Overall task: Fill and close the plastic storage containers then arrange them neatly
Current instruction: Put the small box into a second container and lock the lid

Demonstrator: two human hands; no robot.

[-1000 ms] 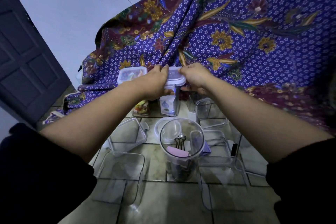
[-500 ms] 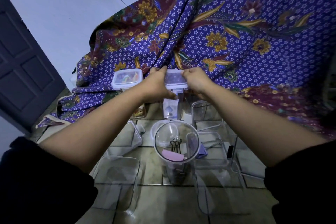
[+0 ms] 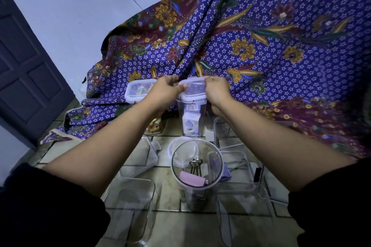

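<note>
A tall clear container (image 3: 191,121) with small white packets inside stands on the tiled floor near the cloth. Its white-rimmed lid (image 3: 193,90) sits on top. My left hand (image 3: 165,92) grips the lid's left edge and my right hand (image 3: 216,91) grips its right edge. Left of it stands a second tall container with a closed lid (image 3: 135,92) and colourful contents. Nearer to me a round clear jar (image 3: 197,172) stands open, holding binder clips and a pink item.
Several empty clear containers (image 3: 131,202) and loose lids (image 3: 140,156) lie on the floor around the jar. A purple floral cloth (image 3: 261,46) drapes behind everything. A dark door (image 3: 26,70) is at the left.
The view shifted slightly. Both hands stay on the lid of the tall container, with the fingers shifting along its edges.
</note>
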